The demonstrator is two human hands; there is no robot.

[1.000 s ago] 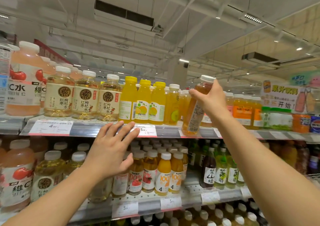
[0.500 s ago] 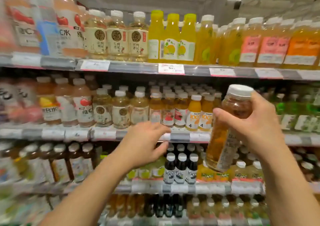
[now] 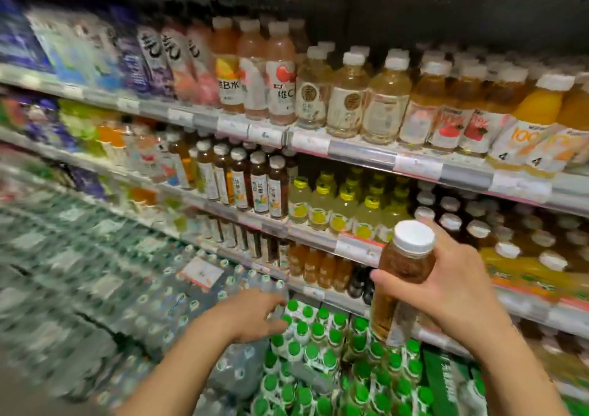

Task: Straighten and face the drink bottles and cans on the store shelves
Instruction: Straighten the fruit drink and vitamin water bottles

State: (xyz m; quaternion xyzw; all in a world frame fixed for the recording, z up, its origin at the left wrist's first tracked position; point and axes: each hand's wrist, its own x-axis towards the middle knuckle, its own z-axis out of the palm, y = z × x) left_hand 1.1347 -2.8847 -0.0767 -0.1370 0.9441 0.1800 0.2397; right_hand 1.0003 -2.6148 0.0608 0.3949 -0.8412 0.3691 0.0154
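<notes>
Your right hand (image 3: 446, 291) grips an amber bottle (image 3: 400, 278) with a white cap, fingers wrapped round its body, held upright in front of the lower shelves (image 3: 360, 250). Your left hand (image 3: 251, 317) hangs low with fingers loosely spread, holding nothing, just above the green-capped bottles (image 3: 318, 345) packed below.
</notes>
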